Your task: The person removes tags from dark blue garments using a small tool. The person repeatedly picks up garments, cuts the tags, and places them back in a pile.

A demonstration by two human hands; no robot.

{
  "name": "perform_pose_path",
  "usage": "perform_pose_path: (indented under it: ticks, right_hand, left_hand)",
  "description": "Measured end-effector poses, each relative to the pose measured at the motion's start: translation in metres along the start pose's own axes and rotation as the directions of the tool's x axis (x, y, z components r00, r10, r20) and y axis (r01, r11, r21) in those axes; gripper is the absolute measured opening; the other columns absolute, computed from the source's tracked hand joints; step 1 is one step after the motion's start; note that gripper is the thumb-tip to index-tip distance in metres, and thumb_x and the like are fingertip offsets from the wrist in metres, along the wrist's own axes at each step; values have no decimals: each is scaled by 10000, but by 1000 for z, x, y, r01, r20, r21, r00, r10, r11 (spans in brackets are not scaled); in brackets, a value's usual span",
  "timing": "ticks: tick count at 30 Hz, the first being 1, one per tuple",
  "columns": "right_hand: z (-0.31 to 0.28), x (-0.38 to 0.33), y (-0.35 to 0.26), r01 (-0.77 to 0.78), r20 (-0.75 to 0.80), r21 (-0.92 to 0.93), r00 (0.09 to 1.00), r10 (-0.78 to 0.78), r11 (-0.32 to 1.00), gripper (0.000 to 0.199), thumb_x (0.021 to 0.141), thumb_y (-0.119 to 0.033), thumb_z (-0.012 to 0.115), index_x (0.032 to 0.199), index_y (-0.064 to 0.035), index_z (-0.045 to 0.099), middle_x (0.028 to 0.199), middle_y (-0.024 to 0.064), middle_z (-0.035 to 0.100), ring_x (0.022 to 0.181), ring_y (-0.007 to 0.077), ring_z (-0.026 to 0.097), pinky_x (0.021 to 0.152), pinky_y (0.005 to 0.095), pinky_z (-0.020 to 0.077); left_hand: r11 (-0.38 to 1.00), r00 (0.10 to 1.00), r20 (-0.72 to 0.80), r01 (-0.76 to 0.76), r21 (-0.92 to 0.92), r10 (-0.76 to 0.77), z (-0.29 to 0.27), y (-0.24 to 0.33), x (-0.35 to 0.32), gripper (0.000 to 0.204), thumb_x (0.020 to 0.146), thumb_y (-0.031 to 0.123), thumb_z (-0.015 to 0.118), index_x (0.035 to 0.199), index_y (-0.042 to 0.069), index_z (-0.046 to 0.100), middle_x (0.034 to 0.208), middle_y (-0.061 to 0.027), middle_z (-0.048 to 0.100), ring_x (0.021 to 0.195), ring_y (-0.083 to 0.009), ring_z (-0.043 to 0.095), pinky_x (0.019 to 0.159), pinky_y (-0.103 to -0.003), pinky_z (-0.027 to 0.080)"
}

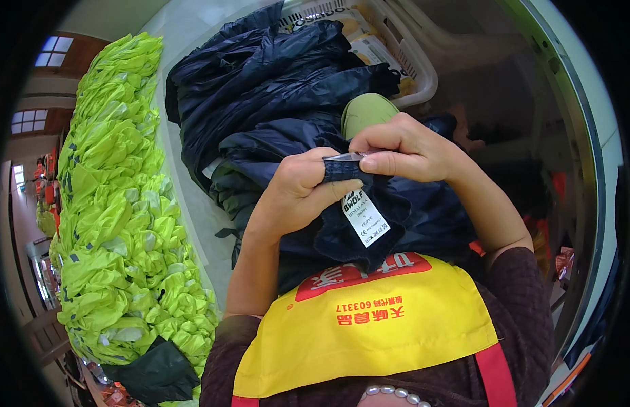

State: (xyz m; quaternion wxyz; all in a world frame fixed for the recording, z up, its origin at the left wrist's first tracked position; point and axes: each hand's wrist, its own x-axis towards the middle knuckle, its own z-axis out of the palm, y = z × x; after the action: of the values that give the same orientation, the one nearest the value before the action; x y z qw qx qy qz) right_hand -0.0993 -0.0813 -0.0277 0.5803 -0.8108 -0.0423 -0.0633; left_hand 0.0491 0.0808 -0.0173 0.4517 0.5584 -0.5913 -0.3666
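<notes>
My left hand [298, 190] and my right hand [403, 148] both pinch the edge of a dark navy garment [369, 224] held close in front of my chest. A white sewn-in label [364, 216] hangs down from the fold between the two hands. The garment drapes over my lap and runs up into a heap of more dark navy garments [261, 88] on the table. An olive green lining [366, 112] shows just above my right hand.
A long pile of fluorescent yellow-green garments [122, 203] fills the table's left side, with a dark green piece [155, 373] at its near end. A white plastic basket [423, 81] with packets stands at the back right. I wear a yellow and red apron [369, 332].
</notes>
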Motion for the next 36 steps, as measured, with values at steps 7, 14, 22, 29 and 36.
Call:
perform_pose_path:
  ticks: [7,14,22,29,36]
  right_hand:
    - [8,-3,8,7,-157,214,987,27,977,297,893,-288,526,916,0,592,714,21,541,656,104,490,586,235,390]
    - [-5,-11,-4,-61,-46,87,997,65,994,349,870,-340,544,903,5,584,666,32,514,599,119,468,542,248,369]
    - [1,-6,5,-40,6,120,999,39,992,372,849,-348,566,906,19,582,671,42,534,603,127,482,545,257,373]
    - [2,-3,3,-22,12,98,1000,21,995,353,852,-332,564,883,19,580,658,49,535,587,130,481,539,261,374]
    - [7,-4,9,-47,-93,176,994,65,983,299,871,-288,547,871,8,587,707,10,547,643,94,482,565,245,380]
  left_hand:
    - [995,995,-28,-99,28,100,1,-7,2,108,737,26,681,825,-33,655,760,-107,619,704,-218,591,621,-274,459]
    - [998,998,9,-57,13,57,-1,-7,-2,127,750,28,673,869,-14,661,771,-94,621,694,-192,576,616,-270,454]
    - [999,996,76,-41,-3,41,-1,-3,3,163,764,40,668,923,3,655,766,-78,603,695,-184,572,617,-276,448]
    - [1000,994,112,-3,15,1,-2,-3,3,158,772,61,665,919,7,644,763,-83,588,689,-197,569,621,-280,443]
    - [999,995,99,-28,34,24,0,-7,2,125,762,62,671,865,-2,641,765,-86,588,689,-202,570,623,-289,447]
